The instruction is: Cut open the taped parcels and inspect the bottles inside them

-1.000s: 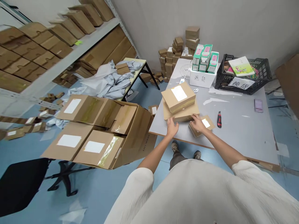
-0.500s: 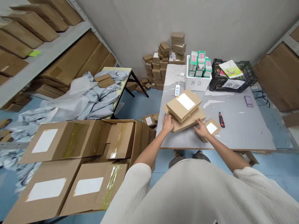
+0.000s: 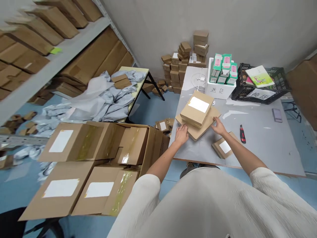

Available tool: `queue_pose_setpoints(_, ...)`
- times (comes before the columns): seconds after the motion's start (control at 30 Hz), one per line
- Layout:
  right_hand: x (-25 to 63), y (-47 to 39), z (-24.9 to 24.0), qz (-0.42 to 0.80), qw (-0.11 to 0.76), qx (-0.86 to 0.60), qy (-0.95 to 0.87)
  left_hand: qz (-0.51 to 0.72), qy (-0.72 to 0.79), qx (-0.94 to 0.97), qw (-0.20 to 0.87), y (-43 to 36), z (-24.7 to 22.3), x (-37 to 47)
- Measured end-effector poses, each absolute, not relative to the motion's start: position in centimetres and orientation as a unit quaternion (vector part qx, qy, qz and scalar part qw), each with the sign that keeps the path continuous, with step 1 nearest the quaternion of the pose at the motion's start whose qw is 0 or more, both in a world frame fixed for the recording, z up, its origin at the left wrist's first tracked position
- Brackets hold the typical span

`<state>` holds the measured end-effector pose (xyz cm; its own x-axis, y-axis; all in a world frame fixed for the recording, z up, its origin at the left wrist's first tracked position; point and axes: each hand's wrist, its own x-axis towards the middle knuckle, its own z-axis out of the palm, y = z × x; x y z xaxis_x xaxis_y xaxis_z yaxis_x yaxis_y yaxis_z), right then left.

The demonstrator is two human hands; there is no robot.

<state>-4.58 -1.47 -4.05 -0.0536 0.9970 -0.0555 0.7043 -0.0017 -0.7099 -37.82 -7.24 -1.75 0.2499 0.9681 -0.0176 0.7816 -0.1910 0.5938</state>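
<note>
On the grey table, a flat cardboard box [image 3: 195, 133] lies under a smaller stack of boxes [image 3: 198, 105] whose top carries a white label. My left hand [image 3: 182, 134] is at the near left edge of the flat box, fingers closed on it. At its right corner, my right hand [image 3: 218, 126] grips the same box between thumb and fingers. A small labelled box [image 3: 225, 146] sits beneath my right forearm, near the table's front edge. Farther right lies a red and black box cutter [image 3: 242, 134].
Behind are a white bin [image 3: 220, 91] of green boxes and a black crate [image 3: 262, 94] with a booklet. A phone-like object [image 3: 277, 115] lies right. Large open cartons [image 3: 153, 148] stand left. Small boxes [image 3: 174, 76] are piled against the wall.
The view has shifted, so most things appear farther right. My right hand has moved up from beside the small box to the flat box's right corner. The stacked boxes have turned slightly.
</note>
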Motion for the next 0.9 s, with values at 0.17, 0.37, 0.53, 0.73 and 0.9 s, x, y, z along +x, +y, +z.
queue_pose_setpoints(0.17, -4.4, 3.0, -4.5, 0.313, 0.243, -0.625, -0.673, 0.204, 0.590, 0.736, 0.263, -7.8, -1.8, -37.5)
queue_pose_setpoints(0.37, -4.8, 3.2, -5.2, 0.321, 0.264, -0.620, -0.665, 0.217, 0.628, 0.695, 0.274, -6.6, -2.0, -38.8)
queue_pose_setpoints(0.53, -6.9, -0.8, -5.3, 0.388, 0.295, -0.634, -0.600, 0.276, 0.692, 0.622, 0.241, -2.3, -1.8, -40.8)
queue_pose_setpoints(0.73, -9.3, -2.4, -4.8, 0.451, 0.324, -0.631, -0.541, 0.248, 0.703, 0.583, 0.322, 1.7, -2.3, -41.9)
queue_pose_setpoints(0.9, -9.2, -2.3, -4.1, 0.469, 0.348, -0.647, -0.491, 0.228, 0.699, 0.588, 0.336, 1.6, -2.8, -42.7)
